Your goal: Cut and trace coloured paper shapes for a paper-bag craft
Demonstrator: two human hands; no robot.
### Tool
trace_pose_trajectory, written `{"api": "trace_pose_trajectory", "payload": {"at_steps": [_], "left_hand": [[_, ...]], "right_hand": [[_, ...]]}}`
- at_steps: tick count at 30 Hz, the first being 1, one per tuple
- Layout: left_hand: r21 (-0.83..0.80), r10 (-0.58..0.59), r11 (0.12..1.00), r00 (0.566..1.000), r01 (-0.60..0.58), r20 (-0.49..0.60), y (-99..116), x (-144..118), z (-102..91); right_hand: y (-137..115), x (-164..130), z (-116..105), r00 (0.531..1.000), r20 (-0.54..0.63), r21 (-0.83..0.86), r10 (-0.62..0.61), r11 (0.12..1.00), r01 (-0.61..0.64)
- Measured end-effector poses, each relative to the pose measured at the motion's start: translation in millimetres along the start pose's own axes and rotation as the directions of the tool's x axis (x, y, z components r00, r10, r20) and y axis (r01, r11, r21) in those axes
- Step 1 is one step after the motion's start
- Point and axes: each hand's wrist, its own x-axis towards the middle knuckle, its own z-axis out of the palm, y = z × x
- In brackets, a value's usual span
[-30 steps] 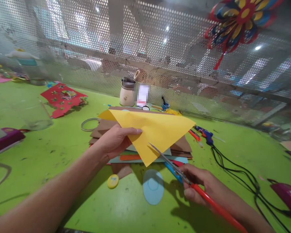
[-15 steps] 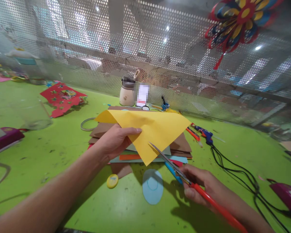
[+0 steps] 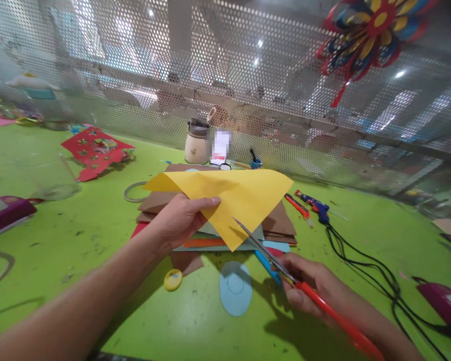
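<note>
Because your left hand (image 3: 176,220) pinches the bent yellow paper sheet (image 3: 248,193) by one side only, above the green desk (image 3: 188,333) between its near and far edges, it may buckle and skew against the red-handled metal scissors (image 3: 306,289) clasped in your right hand (image 3: 321,278).

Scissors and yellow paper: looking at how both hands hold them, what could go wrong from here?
The scissors in the right hand point toward the left hand, so a slip might nick it. The left hand grips the yellow paper by its left edge, and neither hand holds the right corner, so the sheet could buckle. Brown sheets lie behind; a stray blade might catch them.
</note>
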Motion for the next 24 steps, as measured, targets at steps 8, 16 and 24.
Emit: {"api": "trace_pose_trajectory", "payload": {"at_steps": [8, 16, 24], "left_hand": [[-0.002, -0.025, 1.000, 0.999, 0.025, -0.026, 0.7, -1.3, 1.8], [-0.038, -0.058, 0.998, 0.996, 0.056, -0.074, 2.3, -2.5, 6.8], [-0.045, -0.049, 0.998, 0.997, 0.046, -0.066, 2.0, -2.6, 7.2]], "right_hand": [[-0.7, 1.0, 0.4, 1.000, 0.004, 0.004, -0.008, 1.000, 0.008], [-0.4, -0.2, 1.7, 0.999, 0.009, -0.019, 0.038, 0.999, -0.038], [4.6, 1.4, 0.6, 0.999, 0.018, -0.019, 0.035, 0.999, -0.035]]}}
